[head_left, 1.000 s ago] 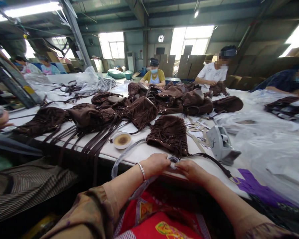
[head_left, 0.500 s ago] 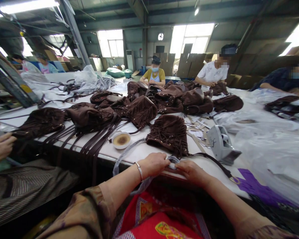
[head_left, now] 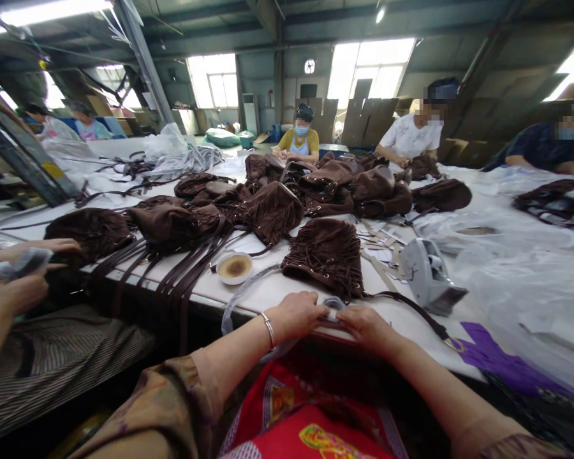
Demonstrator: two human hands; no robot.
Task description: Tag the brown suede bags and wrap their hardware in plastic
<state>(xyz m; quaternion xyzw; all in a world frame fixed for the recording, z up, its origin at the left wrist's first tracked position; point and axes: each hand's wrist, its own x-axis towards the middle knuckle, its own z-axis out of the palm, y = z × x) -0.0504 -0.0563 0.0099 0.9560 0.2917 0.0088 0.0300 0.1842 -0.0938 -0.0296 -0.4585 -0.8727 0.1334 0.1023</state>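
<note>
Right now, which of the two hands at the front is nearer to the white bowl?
Left. The left hand is to the right of the white bowl and closer in; the right hand is farther right.

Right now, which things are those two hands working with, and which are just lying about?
Seemingly in use:
left hand and right hand, at the pale coiled strip
fringed brown bag just beyond

Seemingly just lying about:
white bowl
tape dispenser
purple cloth
loose scraps
</note>
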